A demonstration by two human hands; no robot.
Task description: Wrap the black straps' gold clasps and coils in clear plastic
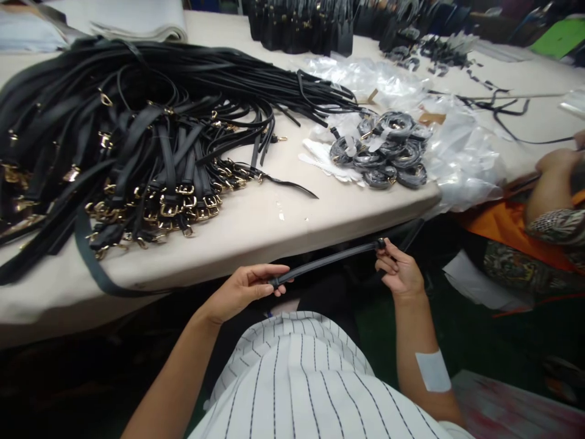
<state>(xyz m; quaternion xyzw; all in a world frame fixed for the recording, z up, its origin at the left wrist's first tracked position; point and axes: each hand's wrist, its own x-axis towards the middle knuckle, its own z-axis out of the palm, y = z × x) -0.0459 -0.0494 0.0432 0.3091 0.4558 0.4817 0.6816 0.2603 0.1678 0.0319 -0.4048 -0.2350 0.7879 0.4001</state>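
Note:
A black strap [329,261] is stretched between my two hands, in front of the table's near edge. My left hand [253,285] pinches its left end between thumb and fingers. At the other end, my right hand [398,267] grips the strap near a dark loop or fold. On the table [265,225], a large pile of black straps with gold buckles [183,146] lies at the left. Coiled straps in clear wrapping [388,146] are heaped to the right, beside a white glove [326,160].
Clear plastic bags [470,152] hang over the table's right corner. Black bags [301,24] stand at the back, with folded white sheets [137,18] at the back left. Another person's arm [553,183] is at the right edge, near loose thin straps [507,110].

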